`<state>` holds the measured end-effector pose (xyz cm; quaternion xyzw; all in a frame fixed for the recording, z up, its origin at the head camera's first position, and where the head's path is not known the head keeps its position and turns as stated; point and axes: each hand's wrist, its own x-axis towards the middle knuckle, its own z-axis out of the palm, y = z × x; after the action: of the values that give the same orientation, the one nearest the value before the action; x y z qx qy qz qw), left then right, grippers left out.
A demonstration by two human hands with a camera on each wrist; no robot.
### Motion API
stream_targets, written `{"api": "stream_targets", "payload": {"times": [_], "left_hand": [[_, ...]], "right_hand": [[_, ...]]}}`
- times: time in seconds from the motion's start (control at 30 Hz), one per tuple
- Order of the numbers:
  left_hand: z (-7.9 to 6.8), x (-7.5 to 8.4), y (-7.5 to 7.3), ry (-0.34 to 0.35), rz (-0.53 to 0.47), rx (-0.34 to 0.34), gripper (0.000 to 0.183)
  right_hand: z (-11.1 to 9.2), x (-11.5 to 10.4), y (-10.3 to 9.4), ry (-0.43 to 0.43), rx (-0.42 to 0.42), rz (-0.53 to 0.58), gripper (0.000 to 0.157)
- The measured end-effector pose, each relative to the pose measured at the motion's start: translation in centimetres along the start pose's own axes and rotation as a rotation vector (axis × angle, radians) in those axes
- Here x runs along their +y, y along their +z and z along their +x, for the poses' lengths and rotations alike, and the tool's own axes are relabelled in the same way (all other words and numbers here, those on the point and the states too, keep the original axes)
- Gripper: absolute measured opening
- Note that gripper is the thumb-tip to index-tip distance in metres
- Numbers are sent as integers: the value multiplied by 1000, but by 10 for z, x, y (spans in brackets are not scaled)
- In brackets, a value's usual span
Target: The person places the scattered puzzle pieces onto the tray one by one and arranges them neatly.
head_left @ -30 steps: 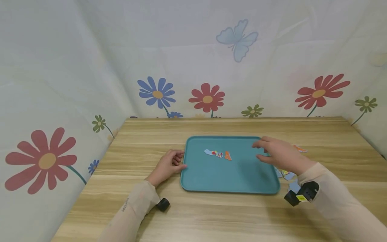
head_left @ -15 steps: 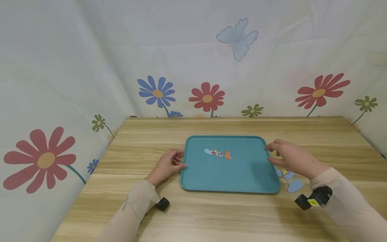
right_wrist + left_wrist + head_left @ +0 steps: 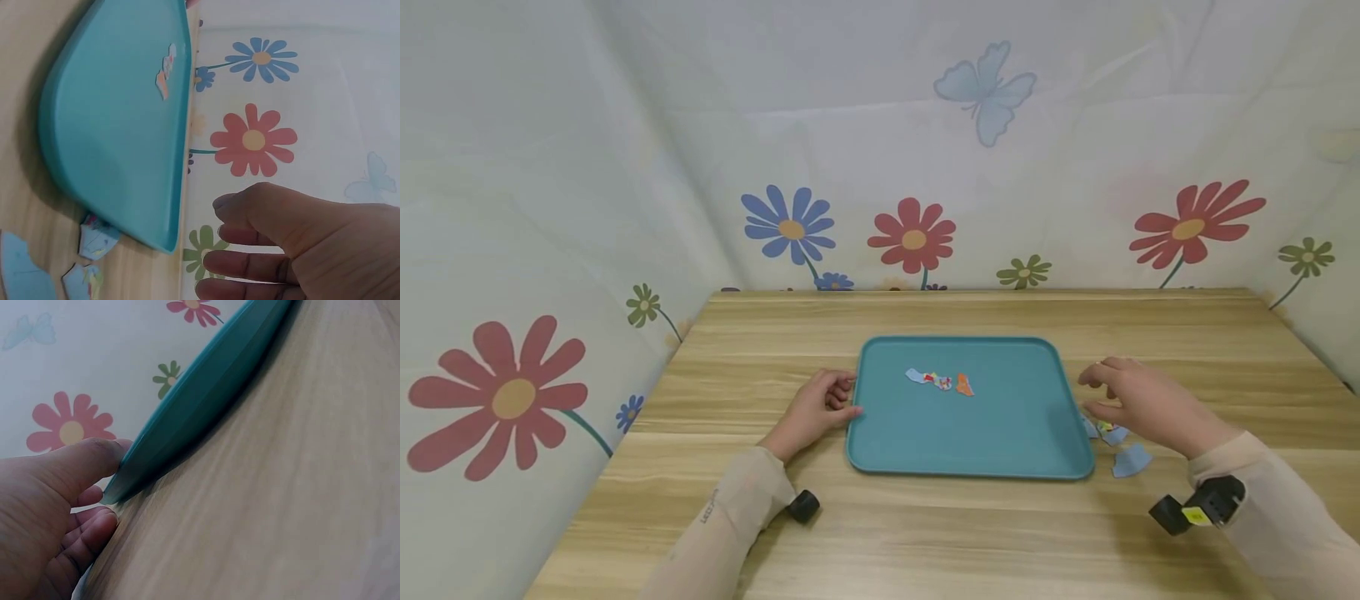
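A teal tray (image 3: 970,442) lies on the wooden table. At its left edge, my left hand (image 3: 814,412) holds the rim, the thumb over the top and the other fingers curled beside and below it; the left wrist view shows this hand (image 3: 59,506) close up. On the tray are a few joined puzzle pieces (image 3: 943,383) in light blue and red, with an orange puzzle piece (image 3: 964,385) just right of them. My right hand (image 3: 1153,404) hovers right of the tray, fingers loosely bent and holding nothing. Below it lies a light blue puzzle piece (image 3: 1131,461).
More puzzle pieces (image 3: 98,239) lie against the tray's right side, partly covered by my right hand in the head view. A flower-printed cloth (image 3: 850,125) hangs behind the table (image 3: 775,333). Each wrist carries a black camera (image 3: 803,506).
My right hand has drawn back rightward from over the tray to beside it, uncovering the light blue piece on the table. The left hand and the tray have stayed put.
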<state>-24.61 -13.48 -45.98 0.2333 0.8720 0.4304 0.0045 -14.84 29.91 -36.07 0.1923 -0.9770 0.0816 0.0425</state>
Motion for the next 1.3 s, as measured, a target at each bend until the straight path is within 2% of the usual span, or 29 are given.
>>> {"api": "stream_targets", "payload": {"times": [0.27, 0.5, 0.7, 0.87, 1.3], "left_hand": [[0, 0, -1, -19, 5, -8, 51], [0, 2, -2, -24, -7, -13, 51], [0, 2, -1, -21, 3, -11, 51], [1, 1, -2, -20, 6, -14, 51], [12, -2, -12, -26, 9, -41, 52]], "right_hand": [[-10, 12, 9, 2, 16, 9, 29], [-17, 20, 17, 16, -4, 12, 25], [-23, 25, 24, 54, -26, 6, 27], [-24, 27, 28, 36, -23, -26, 29], [-20, 25, 31, 98, -54, -23, 24]]}}
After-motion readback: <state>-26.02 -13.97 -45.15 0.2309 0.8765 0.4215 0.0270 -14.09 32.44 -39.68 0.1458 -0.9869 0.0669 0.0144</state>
